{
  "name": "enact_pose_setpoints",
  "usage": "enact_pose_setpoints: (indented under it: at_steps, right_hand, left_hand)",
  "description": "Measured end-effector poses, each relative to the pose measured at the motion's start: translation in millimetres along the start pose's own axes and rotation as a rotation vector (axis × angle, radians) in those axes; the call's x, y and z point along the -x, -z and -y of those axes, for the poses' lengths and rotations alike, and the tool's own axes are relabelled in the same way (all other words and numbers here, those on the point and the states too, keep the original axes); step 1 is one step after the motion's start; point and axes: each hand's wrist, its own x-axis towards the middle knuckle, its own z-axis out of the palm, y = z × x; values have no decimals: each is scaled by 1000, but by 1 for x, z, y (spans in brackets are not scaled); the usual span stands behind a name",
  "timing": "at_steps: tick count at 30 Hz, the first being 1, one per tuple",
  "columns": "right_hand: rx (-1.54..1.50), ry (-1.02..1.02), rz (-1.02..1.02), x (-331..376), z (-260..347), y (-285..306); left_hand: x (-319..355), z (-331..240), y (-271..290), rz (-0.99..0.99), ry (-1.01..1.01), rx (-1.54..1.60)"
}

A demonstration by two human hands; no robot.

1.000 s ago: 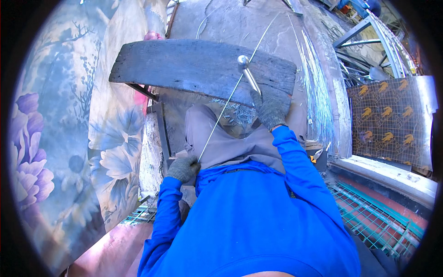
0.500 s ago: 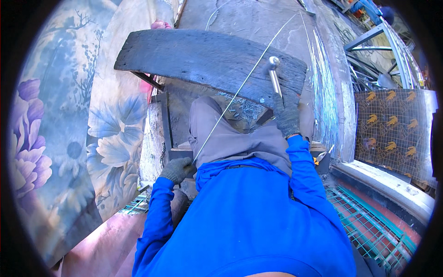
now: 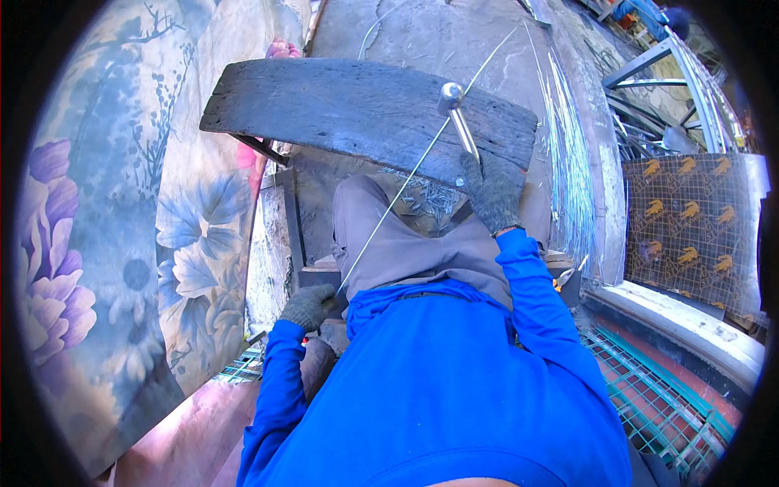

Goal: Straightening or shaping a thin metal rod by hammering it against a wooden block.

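Note:
My left hand point(image 3: 311, 305), in a grey glove, grips the near end of a long thin metal wire point(image 3: 406, 183). The wire runs up and to the right, across a dark weathered wooden plank point(image 3: 324, 105) that lies in front of my knees. In my gloved right hand point(image 3: 489, 193) is the handle of a metal hammer point(image 3: 456, 114). Its head rests on the wire where the wire crosses the plank. Blue sleeves cover both my arms.
A flowered cloth point(image 3: 122, 243) hangs at the left. A bundle of straight wires point(image 3: 568, 187) lies on the concrete to the right of the plank. Wire mesh point(image 3: 690, 219) over patterned sheeting stands at the right, and green mesh point(image 3: 649, 381) lies at lower right.
My right hand has swung the hammer from the plank's right part, then brought its head down onto the wire nearer the middle. My left hand stays on the wire's end.

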Motion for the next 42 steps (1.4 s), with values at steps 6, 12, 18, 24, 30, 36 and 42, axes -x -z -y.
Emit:
enact_pose_setpoints:
  at_steps: [6,12,18,24,30,36,42]
  right_hand:
    - [150,51,82,-15,-41,-10]
    - [-64,-178,-46,21,-72,-33]
    - [218,18,86,21,-83,-18]
    - [18,20,-97,23,-83,-22]
    - [-55,-51,-12,23,-71,-16]
    - [46,123,-57,22,-89,-17]
    - [-13,32,-40,21,-80,-14]
  left_hand:
    - [0,0,8,6,-46,-29]
    - [8,-5,12,77,53,8]
    - [20,3,11,80,132,-27]
    - [25,23,24,37,233,-46]
    - [28,3,57,138,304,-174]
    - [-29,-67,111,-141,188,-85]
    - [-153,-107,65,-646,-188,71]
